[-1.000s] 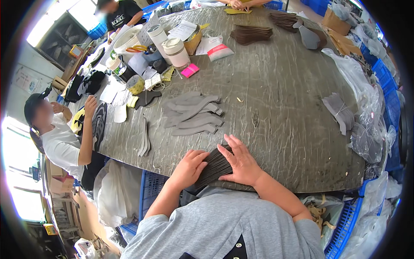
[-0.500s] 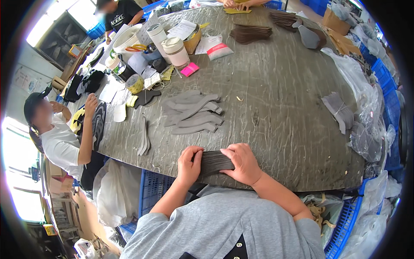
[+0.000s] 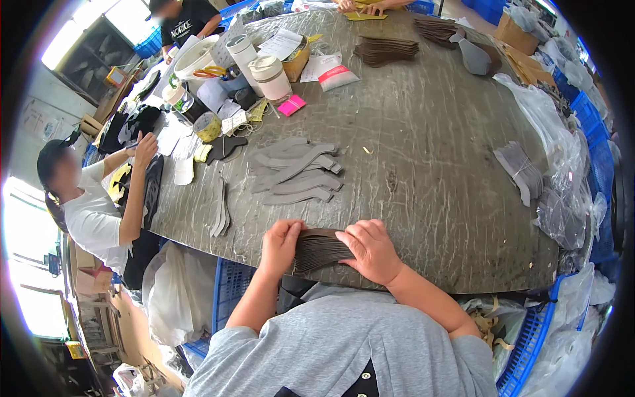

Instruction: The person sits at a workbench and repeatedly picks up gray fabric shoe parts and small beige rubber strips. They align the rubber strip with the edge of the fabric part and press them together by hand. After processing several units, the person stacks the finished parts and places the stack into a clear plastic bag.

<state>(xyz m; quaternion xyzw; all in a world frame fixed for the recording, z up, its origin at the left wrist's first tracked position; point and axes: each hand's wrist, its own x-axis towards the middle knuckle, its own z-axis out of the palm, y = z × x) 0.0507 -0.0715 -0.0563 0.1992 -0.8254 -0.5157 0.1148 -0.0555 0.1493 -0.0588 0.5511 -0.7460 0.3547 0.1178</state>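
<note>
The broad grey-brown table (image 3: 436,172) fills the middle of the room, its top streaked with pale scratches and dotted with small scraps. At its near edge, a stack of thin dark brown pieces (image 3: 322,253) sits between the person's two hands: the left hand (image 3: 281,246) grips its left end, and the right hand (image 3: 372,251) grips its right end, thumb on the near side. Just beyond lie loose grey curved strips (image 3: 297,171), with a few narrow strips (image 3: 221,210) apart to the left and a tied grey bundle (image 3: 519,172) well to the right. Brown stacks (image 3: 385,51) rest toward the far side. The far left holds a cluster of a lidded cup (image 3: 270,79), a yellow tape roll (image 3: 208,127), a white bucket (image 3: 194,63), papers and a pink packet (image 3: 292,105). Clear plastic (image 3: 532,116) is heaped along the right edge, beside blue crates (image 3: 598,165). A person in a white shirt (image 3: 99,221) is at the left, before bright windows (image 3: 30,241); another in black (image 3: 188,28) stands far left, and a third person's hands (image 3: 360,8) hold yellow material at the far edge.
</note>
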